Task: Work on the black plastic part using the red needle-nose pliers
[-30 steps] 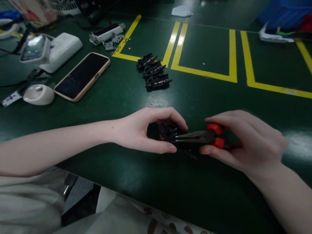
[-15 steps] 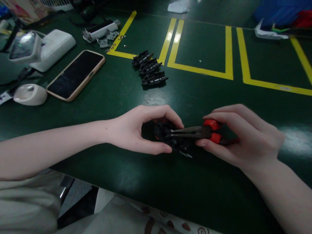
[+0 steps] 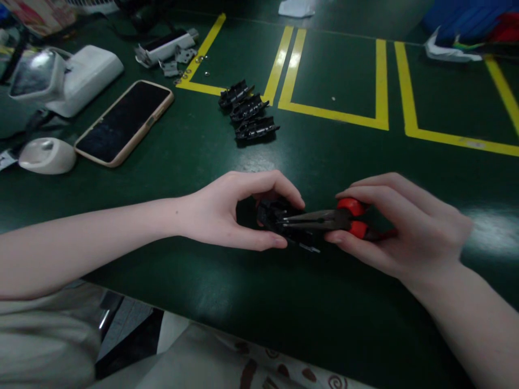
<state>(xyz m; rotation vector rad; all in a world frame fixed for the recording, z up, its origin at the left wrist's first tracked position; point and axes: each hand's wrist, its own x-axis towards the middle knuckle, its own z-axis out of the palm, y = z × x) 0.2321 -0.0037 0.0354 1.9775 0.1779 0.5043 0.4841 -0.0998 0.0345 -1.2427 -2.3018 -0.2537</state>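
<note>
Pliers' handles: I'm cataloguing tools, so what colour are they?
The handles look red where they show, best in the head view.

There is one left hand (image 3: 217, 212), one right hand (image 3: 413, 229) and one pair of pliers (image 3: 344, 220). Black parts (image 3: 248, 108) come to four (one held, three loose), with one phone (image 3: 125, 124) and two small metal brackets (image 3: 170, 68).

I can read nothing from here — the white tag (image 3: 7, 160), well left of the left fingers (image 3: 284, 187), is too blurred.
</note>
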